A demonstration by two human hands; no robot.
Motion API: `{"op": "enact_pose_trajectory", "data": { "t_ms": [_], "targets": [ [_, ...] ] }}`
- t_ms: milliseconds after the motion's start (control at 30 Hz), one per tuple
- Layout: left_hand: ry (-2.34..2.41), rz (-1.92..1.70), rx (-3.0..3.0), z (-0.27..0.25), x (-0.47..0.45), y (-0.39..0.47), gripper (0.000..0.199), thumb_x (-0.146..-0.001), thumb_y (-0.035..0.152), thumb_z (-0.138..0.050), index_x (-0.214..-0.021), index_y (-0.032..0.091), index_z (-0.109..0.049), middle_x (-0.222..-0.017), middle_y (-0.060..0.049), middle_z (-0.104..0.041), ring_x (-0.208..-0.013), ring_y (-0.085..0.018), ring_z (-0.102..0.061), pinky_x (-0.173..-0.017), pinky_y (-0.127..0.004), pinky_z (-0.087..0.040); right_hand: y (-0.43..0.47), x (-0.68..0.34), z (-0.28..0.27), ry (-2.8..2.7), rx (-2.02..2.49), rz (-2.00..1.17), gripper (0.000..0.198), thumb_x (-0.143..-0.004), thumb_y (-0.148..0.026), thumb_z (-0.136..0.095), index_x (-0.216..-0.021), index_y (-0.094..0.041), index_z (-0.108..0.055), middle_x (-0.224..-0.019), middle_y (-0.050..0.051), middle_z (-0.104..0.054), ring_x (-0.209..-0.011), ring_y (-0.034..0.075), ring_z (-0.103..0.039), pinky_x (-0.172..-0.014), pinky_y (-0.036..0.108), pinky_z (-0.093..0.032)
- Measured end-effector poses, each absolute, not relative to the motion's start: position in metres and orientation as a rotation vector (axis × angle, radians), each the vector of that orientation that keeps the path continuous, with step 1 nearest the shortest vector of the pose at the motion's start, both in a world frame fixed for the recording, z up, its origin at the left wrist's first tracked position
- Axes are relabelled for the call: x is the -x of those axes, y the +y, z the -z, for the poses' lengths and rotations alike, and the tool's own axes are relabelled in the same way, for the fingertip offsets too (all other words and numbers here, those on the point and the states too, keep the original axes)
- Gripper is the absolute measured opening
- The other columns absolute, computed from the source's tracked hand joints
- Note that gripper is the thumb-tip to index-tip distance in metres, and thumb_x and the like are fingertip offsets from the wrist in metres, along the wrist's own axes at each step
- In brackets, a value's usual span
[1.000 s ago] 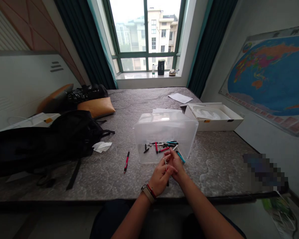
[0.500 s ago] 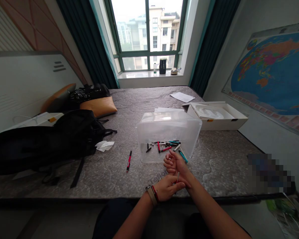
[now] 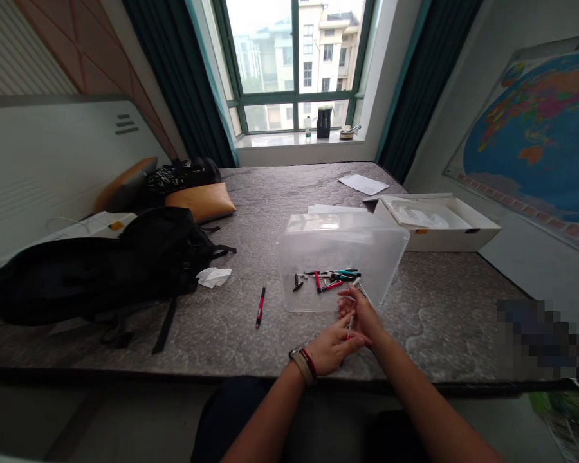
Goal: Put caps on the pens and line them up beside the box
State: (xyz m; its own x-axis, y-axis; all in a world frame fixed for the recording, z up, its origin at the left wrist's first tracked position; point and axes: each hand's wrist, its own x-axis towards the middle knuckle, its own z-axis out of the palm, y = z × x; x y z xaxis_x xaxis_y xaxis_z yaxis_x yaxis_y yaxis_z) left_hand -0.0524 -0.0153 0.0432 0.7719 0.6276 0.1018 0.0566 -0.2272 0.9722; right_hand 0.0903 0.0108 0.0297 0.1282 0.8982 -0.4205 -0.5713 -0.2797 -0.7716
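Observation:
My left hand (image 3: 335, 347), with a watch and red bracelet at the wrist, is closed on a slim pale and red pen part (image 3: 350, 325). The part stands between my two hands, which touch each other. Curled fingers show on my right hand (image 3: 361, 315), at the front edge of a clear plastic box (image 3: 299, 239); what they hold, if anything, is hidden. Inside the box lie several pens and pen parts, among them a red pen piece (image 3: 317, 281), a black cap (image 3: 298, 286) and a teal piece (image 3: 348, 273).
A red and black pen (image 3: 260, 307) lies left of the box, near a crumpled tissue (image 3: 214, 276). Further left are a black backpack (image 3: 149, 251) and a tan cushion (image 3: 202, 202). A white open box (image 3: 444, 238) and paper sheets (image 3: 363, 184) lie behind.
The view has shifted, so the scene sits further right. My right hand has turned and its fingers have moved closer to my left fingers. The teal piece beside it no longer shows.

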Motion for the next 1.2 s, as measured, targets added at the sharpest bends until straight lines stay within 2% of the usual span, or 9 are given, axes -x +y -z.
{"op": "enact_pose_trajectory", "data": {
  "t_ms": [100, 233, 367, 500, 567, 733, 900, 1200],
  "targets": [
    [0.608, -0.688, -1.723, -0.039, 0.051, -0.009, 0.042, -0.095, 0.048, -0.046, -0.115, 0.020, -0.072, -0.132, -0.010, -0.060, -0.124, -0.023, -0.053, -0.112, -0.038, -0.034, 0.008, -0.111, -0.026, -0.462, 1.198, -1.255, 0.034, -0.076, -0.049, -0.069, -0.087, -0.019, -0.063, -0.062, -0.003, -0.059, -0.049, 0.010, -0.053, -0.046, 0.022, -0.047],
    [0.754, -0.722, -1.735, -0.033, 0.049, -0.008, 0.043, -0.095, 0.048, -0.046, -0.116, 0.018, -0.071, -0.113, -0.009, -0.069, -0.104, -0.021, -0.062, -0.096, -0.033, -0.045, 0.019, -0.130, -0.028, -0.711, 1.393, -1.069, 0.034, -0.074, -0.050, -0.068, -0.083, -0.018, -0.063, -0.061, -0.003, -0.058, -0.049, 0.010, -0.051, -0.049, 0.022, -0.047],
    [0.766, -0.679, -1.748, -0.034, 0.048, -0.014, 0.048, -0.096, 0.051, -0.043, -0.116, 0.018, -0.070, -0.102, -0.007, -0.071, -0.092, -0.021, -0.063, -0.085, -0.030, -0.046, 0.063, -0.133, -0.046, -1.479, 1.730, -0.954, 0.031, -0.081, -0.047, -0.059, -0.081, -0.017, -0.065, -0.063, 0.001, -0.064, -0.052, 0.014, -0.055, -0.053, 0.024, -0.043],
    [0.772, -0.675, -1.759, -0.039, 0.048, -0.017, 0.051, -0.096, 0.054, -0.040, -0.103, 0.016, -0.072, -0.093, -0.006, -0.072, -0.085, -0.020, -0.062, -0.079, -0.028, -0.044, 0.115, -0.127, -0.067, -2.367, 1.999, -0.444, 0.019, -0.086, -0.029, -0.058, -0.097, -0.020, -0.070, -0.087, 0.006, -0.072, -0.078, 0.017, -0.063, -0.069, 0.025, -0.042],
    [0.788, -0.673, -1.771, -0.041, 0.049, -0.017, 0.050, -0.095, 0.055, -0.040, -0.098, 0.017, -0.073, -0.088, -0.005, -0.071, -0.082, -0.020, -0.061, -0.077, -0.027, -0.043, 0.131, -0.120, -0.071, -2.564, 2.003, -0.358, 0.020, -0.084, -0.023, -0.059, -0.101, -0.021, -0.070, -0.094, 0.007, -0.072, -0.085, 0.018, -0.063, -0.073, 0.024, -0.042],
    [0.793, -0.665, -1.806, -0.045, 0.050, -0.017, 0.049, -0.095, 0.053, -0.041, -0.087, 0.017, -0.072, -0.078, -0.003, -0.069, -0.075, -0.018, -0.059, -0.071, -0.026, -0.041, 0.147, -0.102, -0.065, -2.811, 1.886, -0.275, 0.025, -0.086, -0.017, -0.054, -0.104, -0.022, -0.071, -0.108, 0.009, -0.069, -0.095, 0.020, -0.063, -0.077, 0.024, -0.040],
    [0.728, -0.731, -1.832, -0.047, 0.056, -0.019, 0.047, -0.096, 0.052, -0.040, -0.090, 0.018, -0.072, -0.083, -0.004, -0.069, -0.077, -0.017, -0.059, -0.068, -0.025, -0.040, 0.149, -0.093, -0.055, -2.985, 1.839, -0.201, 0.023, -0.089, -0.018, -0.052, -0.101, -0.021, -0.071, -0.105, 0.010, -0.067, -0.090, 0.018, -0.064, -0.072, 0.023, -0.040],
    [0.830, -0.746, -1.900, -0.044, 0.061, -0.013, 0.053, -0.097, 0.056, -0.035, -0.081, 0.019, -0.070, -0.077, -0.005, -0.066, -0.072, -0.017, -0.058, -0.064, -0.027, -0.037, 0.159, -0.090, -0.059, -3.131, 1.793, -0.071, 0.026, -0.088, -0.013, -0.050, -0.102, -0.020, -0.071, -0.104, 0.011, -0.068, -0.089, 0.019, -0.065, -0.073, 0.023, -0.041]
  ]
}}
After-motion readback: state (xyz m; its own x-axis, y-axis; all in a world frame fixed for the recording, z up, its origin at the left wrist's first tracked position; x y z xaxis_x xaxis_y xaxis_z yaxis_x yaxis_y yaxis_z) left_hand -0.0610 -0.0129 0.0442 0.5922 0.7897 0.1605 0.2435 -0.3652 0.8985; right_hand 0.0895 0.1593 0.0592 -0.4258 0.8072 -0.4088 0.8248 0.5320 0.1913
